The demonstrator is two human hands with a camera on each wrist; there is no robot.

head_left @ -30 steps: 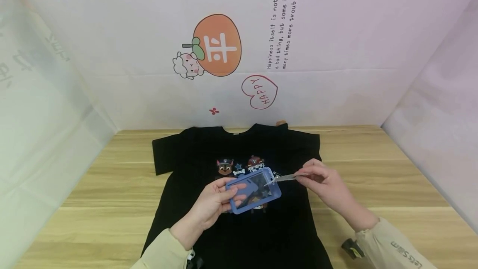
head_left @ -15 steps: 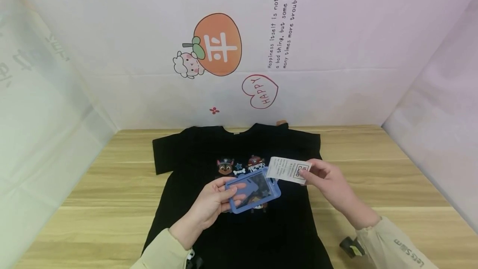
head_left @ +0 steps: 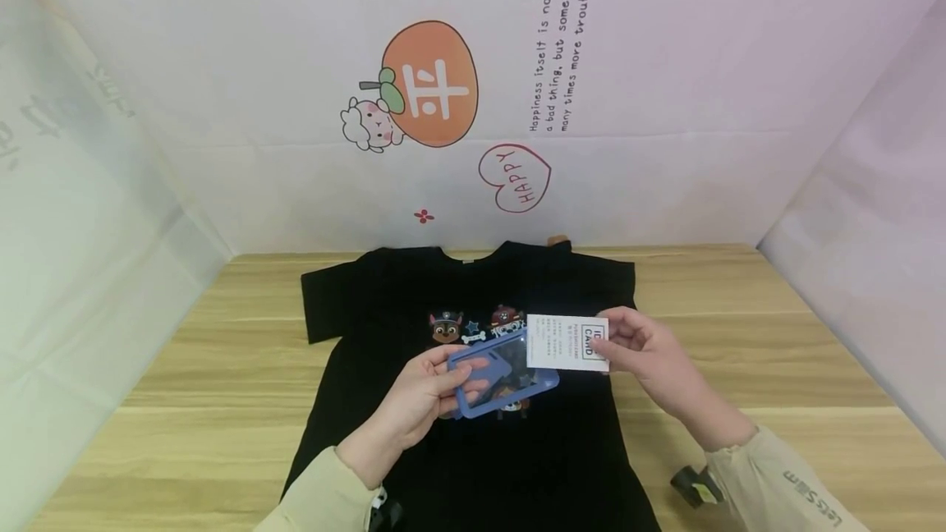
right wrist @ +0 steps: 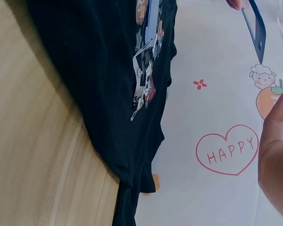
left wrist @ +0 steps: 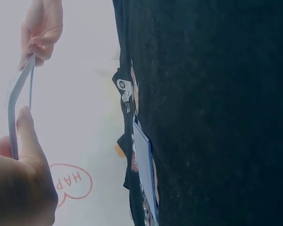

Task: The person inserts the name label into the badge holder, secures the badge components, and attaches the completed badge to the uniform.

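My left hand (head_left: 421, 391) holds a blue card holder (head_left: 479, 411) by its left end, the thumb on the front and fingers visible through its clear window. Opposite it, my right hand (head_left: 654, 368) pinches the right edge of a white printed card (head_left: 550, 343) marked "ID CARD". The card overlaps the holder's right end in the head view; whether they touch I cannot tell. Below both hands lies a black T-shirt (head_left: 369, 302) with cartoon dogs on its chest. On the shirt rest another blue flat piece (left wrist: 145, 160) and a metal clip (left wrist: 125, 89).
The shirt is spread over a wood-grain table (head_left: 222, 401). A white printed cloth (head_left: 296, 171) stands behind the table, with more white sheeting at both sides. Something small and orange-brown (head_left: 557, 241) shows behind the shirt's shoulder. A dark device (head_left: 696, 487) sits by the right sleeve.
The card, seen nearly edge-on a second ago, has been turned by my right hand so its printed face shows, and it now lies level. My left hand and the holder stay almost still.
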